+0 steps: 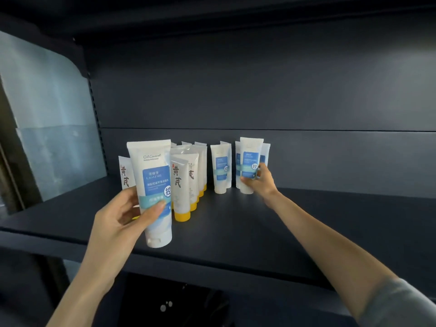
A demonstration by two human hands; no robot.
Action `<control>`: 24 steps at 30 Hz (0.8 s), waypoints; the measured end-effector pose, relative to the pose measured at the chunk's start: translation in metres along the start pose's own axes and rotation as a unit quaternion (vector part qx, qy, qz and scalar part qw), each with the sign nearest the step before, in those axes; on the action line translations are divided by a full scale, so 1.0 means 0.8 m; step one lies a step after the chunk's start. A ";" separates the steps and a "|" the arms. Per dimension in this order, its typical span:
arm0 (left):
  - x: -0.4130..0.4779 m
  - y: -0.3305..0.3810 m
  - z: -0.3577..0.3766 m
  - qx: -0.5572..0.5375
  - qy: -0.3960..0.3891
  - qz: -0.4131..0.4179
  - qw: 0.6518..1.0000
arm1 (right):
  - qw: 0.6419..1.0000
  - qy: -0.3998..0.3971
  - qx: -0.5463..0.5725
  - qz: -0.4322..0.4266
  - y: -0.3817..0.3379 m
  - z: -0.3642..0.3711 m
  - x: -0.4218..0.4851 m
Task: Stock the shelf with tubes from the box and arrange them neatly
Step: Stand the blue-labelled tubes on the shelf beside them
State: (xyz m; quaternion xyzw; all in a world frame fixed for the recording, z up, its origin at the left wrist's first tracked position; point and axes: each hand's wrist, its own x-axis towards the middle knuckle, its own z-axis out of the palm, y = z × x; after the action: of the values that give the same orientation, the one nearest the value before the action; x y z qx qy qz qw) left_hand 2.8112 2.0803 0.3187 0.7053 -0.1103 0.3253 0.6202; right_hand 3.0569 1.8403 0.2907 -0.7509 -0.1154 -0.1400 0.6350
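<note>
My left hand (122, 215) grips a white tube with a blue label (154, 185), cap down, above the front of the dark shelf (236, 223). Farther back, my right hand (259, 182) holds another blue-label tube (250, 161) that stands upright at the front of a row of like tubes. A second row of blue-label tubes (220, 171) stands just left of it. Rows of white tubes with yellow caps (181, 192) stand left of centre, partly hidden behind the tube in my left hand.
The shelf's dark back wall (283, 102) rises behind the tubes. A pale translucent side panel (54, 138) closes the left end. Bare shelf surface lies in front and to the right of the tubes. A dark lower level (169, 300) sits beneath the shelf edge.
</note>
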 end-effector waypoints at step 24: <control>0.042 -0.025 -0.021 0.000 -0.048 -0.023 0.999 | 0.989 -0.022 -0.137 0.044 0.038 0.012 0.031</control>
State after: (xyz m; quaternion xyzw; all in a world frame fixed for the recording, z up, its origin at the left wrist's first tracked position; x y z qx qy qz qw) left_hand 2.8427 2.1088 0.3226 0.7221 -0.1237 0.2770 0.6217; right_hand 3.0914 1.8448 0.2697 -0.8382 -0.0756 -0.1095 0.5289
